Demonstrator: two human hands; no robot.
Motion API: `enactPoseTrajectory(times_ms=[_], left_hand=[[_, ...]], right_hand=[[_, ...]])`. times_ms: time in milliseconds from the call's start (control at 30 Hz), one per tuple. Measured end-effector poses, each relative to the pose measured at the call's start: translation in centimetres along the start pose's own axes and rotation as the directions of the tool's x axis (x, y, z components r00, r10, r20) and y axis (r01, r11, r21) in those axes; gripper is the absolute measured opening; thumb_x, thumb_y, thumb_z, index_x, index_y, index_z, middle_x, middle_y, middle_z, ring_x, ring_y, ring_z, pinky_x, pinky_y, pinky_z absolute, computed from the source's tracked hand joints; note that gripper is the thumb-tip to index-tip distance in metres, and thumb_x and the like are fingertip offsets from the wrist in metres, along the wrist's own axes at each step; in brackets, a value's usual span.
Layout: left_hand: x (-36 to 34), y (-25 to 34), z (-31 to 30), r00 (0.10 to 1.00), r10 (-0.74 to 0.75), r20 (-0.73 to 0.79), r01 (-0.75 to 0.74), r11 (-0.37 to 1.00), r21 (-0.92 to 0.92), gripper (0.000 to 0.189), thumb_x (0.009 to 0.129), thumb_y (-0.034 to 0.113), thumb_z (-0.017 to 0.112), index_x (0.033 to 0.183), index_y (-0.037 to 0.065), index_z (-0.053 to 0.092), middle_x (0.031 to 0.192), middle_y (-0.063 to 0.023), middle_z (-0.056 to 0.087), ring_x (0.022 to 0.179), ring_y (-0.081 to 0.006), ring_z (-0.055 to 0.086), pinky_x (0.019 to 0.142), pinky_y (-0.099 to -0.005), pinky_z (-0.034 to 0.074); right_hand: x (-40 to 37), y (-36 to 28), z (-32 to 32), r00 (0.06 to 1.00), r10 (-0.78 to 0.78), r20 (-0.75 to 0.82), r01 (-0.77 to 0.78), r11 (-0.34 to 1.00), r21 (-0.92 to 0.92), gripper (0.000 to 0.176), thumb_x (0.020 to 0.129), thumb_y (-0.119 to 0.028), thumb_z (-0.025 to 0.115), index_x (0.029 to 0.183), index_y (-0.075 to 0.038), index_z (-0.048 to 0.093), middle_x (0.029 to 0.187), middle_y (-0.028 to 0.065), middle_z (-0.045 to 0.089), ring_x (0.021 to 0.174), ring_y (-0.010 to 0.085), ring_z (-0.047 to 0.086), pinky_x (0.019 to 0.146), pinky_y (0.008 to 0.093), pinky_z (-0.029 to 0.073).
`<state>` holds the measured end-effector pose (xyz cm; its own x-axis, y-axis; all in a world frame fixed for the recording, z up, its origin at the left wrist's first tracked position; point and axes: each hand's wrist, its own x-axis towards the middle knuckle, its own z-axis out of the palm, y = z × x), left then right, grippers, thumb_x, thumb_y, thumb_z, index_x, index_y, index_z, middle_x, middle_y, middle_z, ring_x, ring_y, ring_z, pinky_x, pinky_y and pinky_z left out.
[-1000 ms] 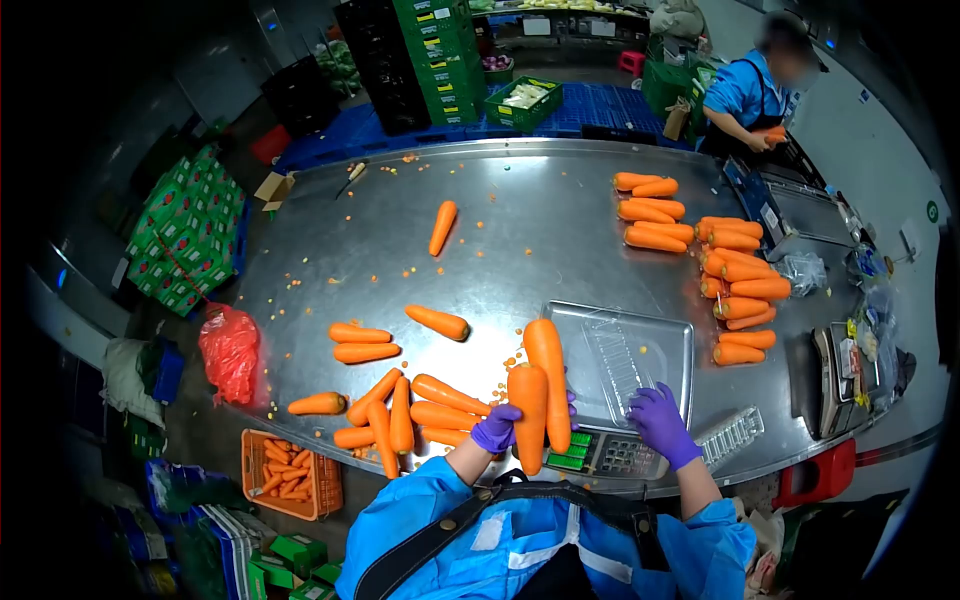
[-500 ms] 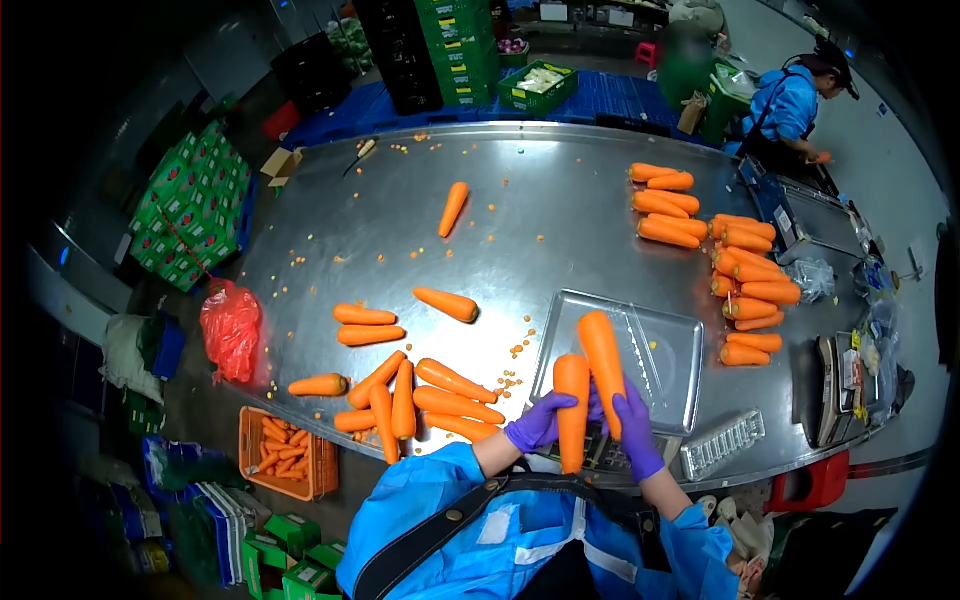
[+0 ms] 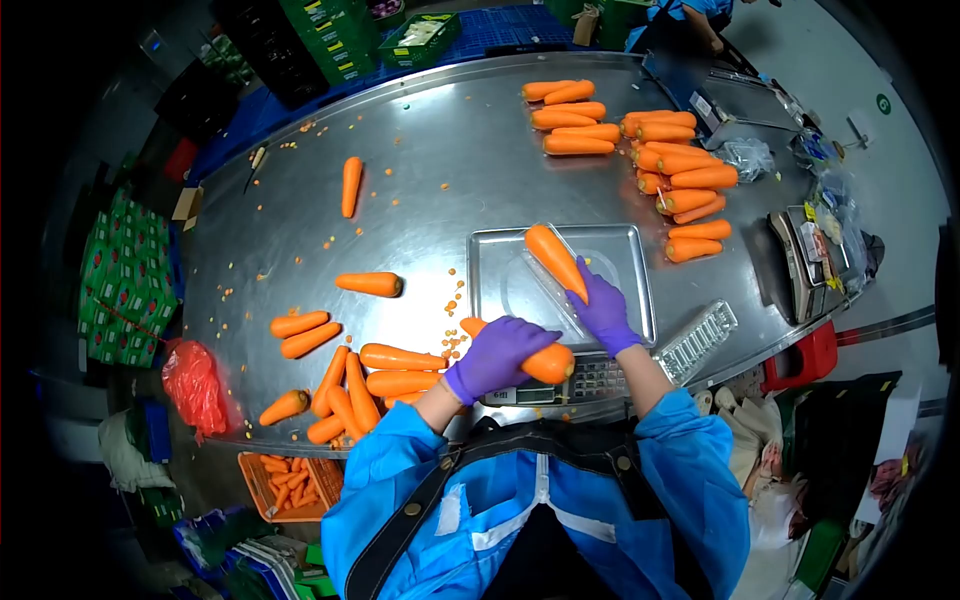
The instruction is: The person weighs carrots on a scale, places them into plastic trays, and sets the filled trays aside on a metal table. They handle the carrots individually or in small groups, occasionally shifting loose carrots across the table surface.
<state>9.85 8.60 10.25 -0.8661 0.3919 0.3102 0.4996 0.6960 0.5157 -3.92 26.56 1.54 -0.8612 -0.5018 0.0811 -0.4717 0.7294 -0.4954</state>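
Nearest, the left hand (image 3: pixel 500 358), purple-gloved: closed over the middle of one large carrot (image 3: pixel 549 363), its narrow end showing beyond the fingers and its thick end toward the keypad. Beside it, the right hand (image 3: pixel 605 310), gloved alike: gripping the lower end of a second large carrot (image 3: pixel 553 258), which slants away from that hand, above the metal pan (image 3: pixel 625 257). Under the right hand's carrot, in the pan: one clear plastic tray (image 3: pixel 563 306), partly hidden. Just below the right hand: a keypad (image 3: pixel 598 380). Right of the right hand: one ribbed clear container (image 3: pixel 697 343), tilted near the table's edge. Just beyond the left hand: small orange slices (image 3: pixel 452 335), scattered. Left of the left hand: a cluster of loose carrots (image 3: pixel 362 390), then a pair of carrots (image 3: pixel 305 333), with one single carrot (image 3: pixel 368 285) farther up. Farther left, at the table's edge: a red plastic bag (image 3: pixel 195 388); below it, an orange crate (image 3: pixel 290 487) holding carrots. Well beyond both hands, on the steel table (image 3: pixel 450 120): a lone carrot (image 3: pixel 351 187), a knife (image 3: pixel 258 160) and, to the right, carrots in grouped rows (image 3: pixel 680 180). Farthest: a green crate (image 3: pixel 422 38) of pale vegetables and another person (image 3: pixel 705 18) in blue, partly in view.
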Motion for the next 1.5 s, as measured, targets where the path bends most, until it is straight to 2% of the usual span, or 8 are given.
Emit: enactPoseTrajectory(times_ms=[233, 333, 433, 567, 700, 967, 1067, 1500], left_hand=[[6.6, -3.0, 5.1, 0.925, 0.302, 0.23, -0.365, 0.872, 0.325, 0.044, 0.07, 0.013, 0.059, 0.114, 0.015, 0.051, 0.102, -0.0057, 0.055, 0.098, -0.0216, 0.054, 0.083, -0.0344, 0.041], [8.2, -3.0, 5.5, 0.944, 0.289, 0.159, -0.322, 0.913, 0.25, 0.053, 0.068, 0.009, 0.06, 0.12, 0.015, 0.049, 0.112, -0.0088, 0.051, 0.108, -0.0244, 0.049, 0.094, -0.0406, 0.036], [8.2, -3.8, 6.1, 0.955, 0.291, 0.053, -0.294, 0.909, 0.296, 0.058, 0.067, 0.008, 0.061, 0.123, 0.016, 0.047, 0.115, -0.0102, 0.05, 0.109, -0.0265, 0.048, 0.097, -0.0429, 0.033], [5.6, -4.6, 4.0, 0.98, 0.053, -0.191, -0.049, 0.999, 0.024, 0.056, 0.067, 0.003, 0.059, 0.121, 0.01, 0.048, 0.122, -0.0141, 0.047, 0.112, -0.0316, 0.045, 0.098, -0.0454, 0.032], [1.4, -6.2, 3.6, 0.845, -0.339, -0.414, 0.249, 0.934, -0.255, 0.051, 0.068, 0.004, 0.062, 0.118, 0.007, 0.05, 0.12, -0.014, 0.048, 0.114, -0.0315, 0.044, 0.098, -0.0392, 0.034], [-1.4, -6.4, 5.1, 0.644, -0.515, -0.566, 0.321, 0.853, -0.411, 0.04, 0.07, -0.001, 0.062, 0.109, 0.002, 0.054, 0.111, -0.0115, 0.054, 0.111, -0.0258, 0.047, 0.098, -0.0363, 0.034], [-1.4, -5.8, 5.6, 0.696, -0.5, -0.515, 0.326, 0.859, -0.394, 0.04, 0.072, -0.001, 0.062, 0.111, 0.0, 0.053, 0.115, -0.0118, 0.053, 0.111, -0.026, 0.047, 0.097, -0.0354, 0.034], [-4.7, -6.9, 4.2, 0.642, -0.61, -0.465, 0.435, 0.789, -0.434, 0.036, 0.083, 0.003, 0.052, 0.118, -0.003, 0.047, 0.119, -0.0148, 0.05, 0.11, -0.0249, 0.048, 0.095, -0.0364, 0.038]], right_hand=[[0.5, 1.5, -0.6, 0.995, -0.022, 0.098, 0.019, 1.0, 0.024, 0.054, 0.079, -0.03, 0.059, 0.128, -0.013, 0.044, 0.092, 0.0175, 0.057, 0.084, 0.033, 0.058, 0.073, 0.0393, 0.047], [1.4, 4.2, -0.7, 0.95, 0.047, 0.309, -0.266, 0.638, 0.723, 0.035, 0.085, -0.011, 0.05, 0.118, -0.002, 0.054, 0.113, 0.014, 0.058, 0.097, 0.0216, 0.058, 0.087, 0.0297, 0.044], [1.3, 4.1, -3.4, 0.946, 0.096, 0.31, -0.318, 0.453, 0.833, 0.033, 0.087, -0.014, 0.05, 0.115, 0.002, 0.056, 0.112, 0.0108, 0.06, 0.098, 0.0165, 0.057, 0.09, 0.0267, 0.042], [0.3, 4.6, -5.4, 0.982, 0.154, 0.108, -0.185, 0.674, 0.715, 0.031, 0.089, -0.02, 0.05, 0.107, 0.002, 0.061, 0.104, 0.009, 0.063, 0.095, 0.0161, 0.058, 0.087, 0.0257, 0.042], [0.0, 4.4, -6.5, 0.947, 0.302, 0.108, -0.249, 0.482, 0.84, 0.027, 0.088, -0.019, 0.053, 0.105, -0.001, 0.063, 0.1, 0.0104, 0.064, 0.096, 0.0167, 0.057, 0.085, 0.0263, 0.043], [2.7, -2.1, -1.8, 0.988, 0.139, 0.068, -0.154, 0.916, 0.371, 0.096, 0.057, -0.05, 0.075, 0.132, -0.008, 0.033, 0.122, 0.0214, 0.045, 0.11, 0.0343, 0.049, 0.09, 0.0439, 0.042], [2.7, -5.0, 0.4, 0.986, 0.155, 0.069, -0.125, 0.938, -0.324, 0.123, 0.054, -0.05, 0.077, 0.142, -0.012, 0.0, 0.13, 0.0331, 0.028, 0.104, 0.0431, 0.047, 0.08, 0.0591, 0.04], [-1.3, 6.1, -10.3, 0.994, -0.085, 0.074, 0.096, 0.98, -0.172, 0.112, 0.051, -0.027, 0.078, 0.142, -0.012, 0.013, 0.101, 0.0173, 0.055, 0.088, 0.0336, 0.055, 0.073, 0.0425, 0.043]])
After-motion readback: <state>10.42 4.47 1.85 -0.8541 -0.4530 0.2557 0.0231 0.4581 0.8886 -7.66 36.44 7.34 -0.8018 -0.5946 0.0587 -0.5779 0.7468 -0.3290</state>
